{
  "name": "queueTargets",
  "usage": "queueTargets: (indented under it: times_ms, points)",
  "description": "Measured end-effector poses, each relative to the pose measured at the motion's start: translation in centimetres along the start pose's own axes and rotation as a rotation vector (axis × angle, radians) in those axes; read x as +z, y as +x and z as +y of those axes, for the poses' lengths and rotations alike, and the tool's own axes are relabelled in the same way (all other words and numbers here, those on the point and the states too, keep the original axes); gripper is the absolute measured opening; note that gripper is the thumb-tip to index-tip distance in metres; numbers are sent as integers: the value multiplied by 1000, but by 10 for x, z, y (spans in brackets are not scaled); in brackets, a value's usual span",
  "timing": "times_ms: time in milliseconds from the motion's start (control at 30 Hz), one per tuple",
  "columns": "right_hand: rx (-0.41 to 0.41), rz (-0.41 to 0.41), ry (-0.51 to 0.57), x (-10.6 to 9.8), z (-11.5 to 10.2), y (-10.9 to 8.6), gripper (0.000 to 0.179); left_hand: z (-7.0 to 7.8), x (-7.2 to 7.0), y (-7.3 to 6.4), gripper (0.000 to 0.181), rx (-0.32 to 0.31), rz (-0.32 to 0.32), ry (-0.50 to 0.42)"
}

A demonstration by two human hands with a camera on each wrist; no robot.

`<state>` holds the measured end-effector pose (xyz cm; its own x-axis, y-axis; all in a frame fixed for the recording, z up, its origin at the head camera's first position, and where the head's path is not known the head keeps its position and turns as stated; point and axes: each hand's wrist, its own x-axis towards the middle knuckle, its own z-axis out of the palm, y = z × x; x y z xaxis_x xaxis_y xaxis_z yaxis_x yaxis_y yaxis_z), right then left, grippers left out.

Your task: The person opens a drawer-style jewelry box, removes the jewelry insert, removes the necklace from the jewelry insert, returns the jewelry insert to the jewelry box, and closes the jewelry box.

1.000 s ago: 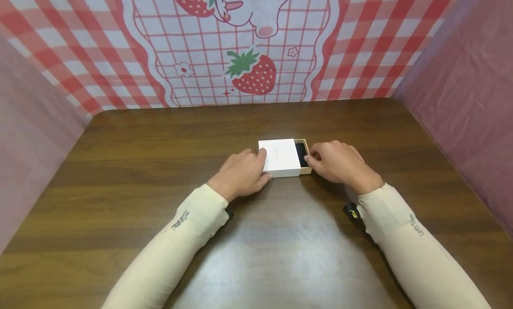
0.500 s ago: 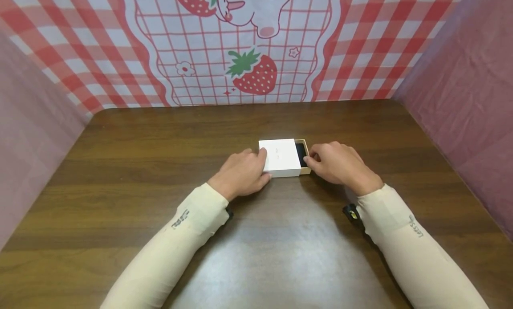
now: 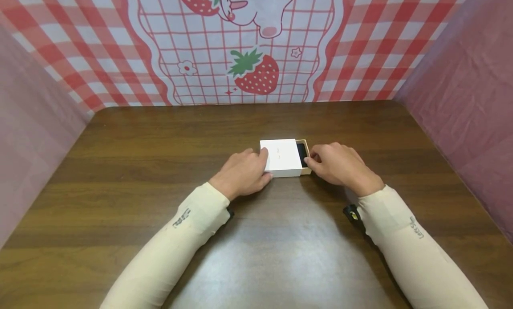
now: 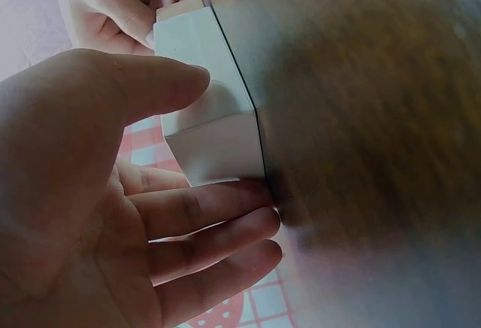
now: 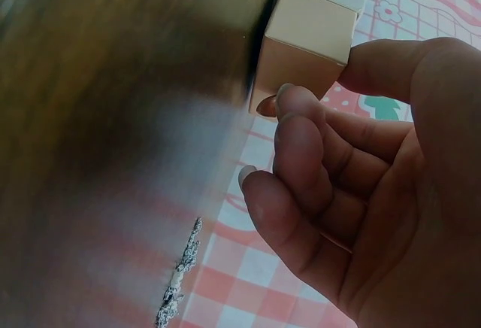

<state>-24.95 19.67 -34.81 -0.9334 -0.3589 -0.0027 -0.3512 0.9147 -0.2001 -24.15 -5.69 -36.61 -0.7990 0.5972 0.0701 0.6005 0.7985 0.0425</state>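
A small white box sleeve with faint print on top lies flat on the wooden table. Out of its right end sticks a tan inner tray, in which part of something black shows; the sleeve covers the rest. My left hand holds the sleeve by its left end, thumb on the near side and fingers at the end. At the opposite end my right hand pinches the tray, its thumb at the rim and curled fingers against the end wall.
The brown table reaches back to a red-and-white checked cloth printed with strawberries. Pink cloth walls stand at both sides. A dark wrist device sits under the right sleeve.
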Motion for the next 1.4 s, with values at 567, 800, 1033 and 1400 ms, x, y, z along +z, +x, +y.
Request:
queueTargets:
  times_ms: [567, 800, 1033, 1400]
  points:
    - [6, -3, -4, -1, 0, -1, 30, 1, -2, 0, 48, 0, -5, 5]
    - [-2, 0, -6, -1, 0, -1, 29, 1, -3, 1, 45, 1, 1, -4]
    - [-16, 17, -13, -1, -1, -1, 28, 1, -3, 1, 45, 0, 1, -5]
    - [-35, 11, -12, 0, -1, -2, 29, 1, 0, 0, 45, 2, 26, -5]
